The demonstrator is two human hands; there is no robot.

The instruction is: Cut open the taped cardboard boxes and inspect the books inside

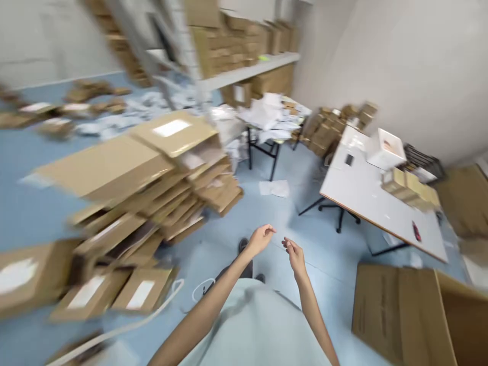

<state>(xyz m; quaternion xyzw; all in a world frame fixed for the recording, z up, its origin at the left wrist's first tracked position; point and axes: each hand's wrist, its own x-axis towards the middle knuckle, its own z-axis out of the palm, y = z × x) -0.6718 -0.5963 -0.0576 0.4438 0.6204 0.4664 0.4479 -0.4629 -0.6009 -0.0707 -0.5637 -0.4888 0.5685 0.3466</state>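
A person looks down at a blue floor [34,203] in a storeroom; the picture is blurred. The left hand [261,239] and right hand [294,255] hang in front of the body, close together but apart, both empty, fingers loosely curled and part open. They touch nothing.

Nearest on the left is a leaning pile of flat cardboard boxes [152,183], well apart from the hands, with white labels on some. More boxes [95,292] lie on the floor below it. A white strap [160,310] loops across the floor near the feet. At lower right stands an open carton [415,310]. Further right, a white tabletop [366,198] carries small boxes, with a chair base under it. Shelves [247,71] of boxes fill the back wall.

Risks, as a judgement: the strap could catch a foot, and the tilted pile looks ready to slide if nudged. A loose sheet of paper [274,188] on the floor could slip underfoot.
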